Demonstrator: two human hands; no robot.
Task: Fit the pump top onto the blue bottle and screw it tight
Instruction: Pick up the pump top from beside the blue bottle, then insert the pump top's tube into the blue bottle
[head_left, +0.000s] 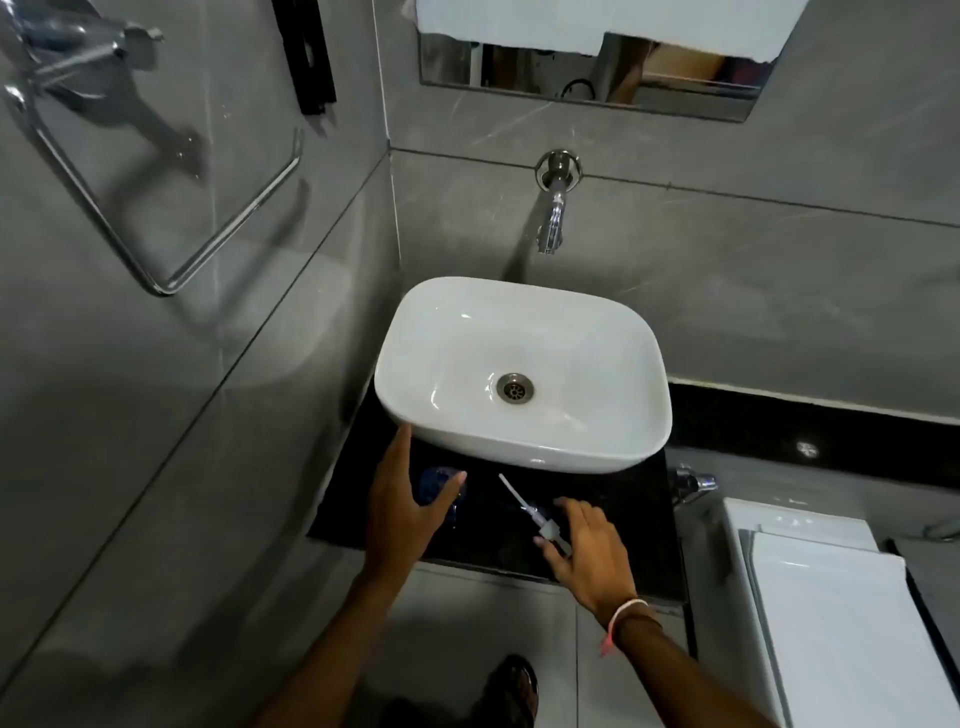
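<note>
The blue bottle (435, 486) stands on the black counter (628, 525) just in front of the sink's left corner. My left hand (402, 506) is spread around its left side, thumb near its right edge, partly hiding it; I cannot tell whether the fingers touch it. The pump top (540, 525) lies on the counter to the right, its thin white tube pointing up-left toward the sink. My right hand (584, 545) hovers over the pump head with fingers apart, the thumb close below it.
A white basin (452, 410) sits at the back of the counter, with a chrome tap (555, 208) on the wall above. A toilet cistern (831, 597) stands to the right. A chrome towel ring (171, 234) hangs on the left wall.
</note>
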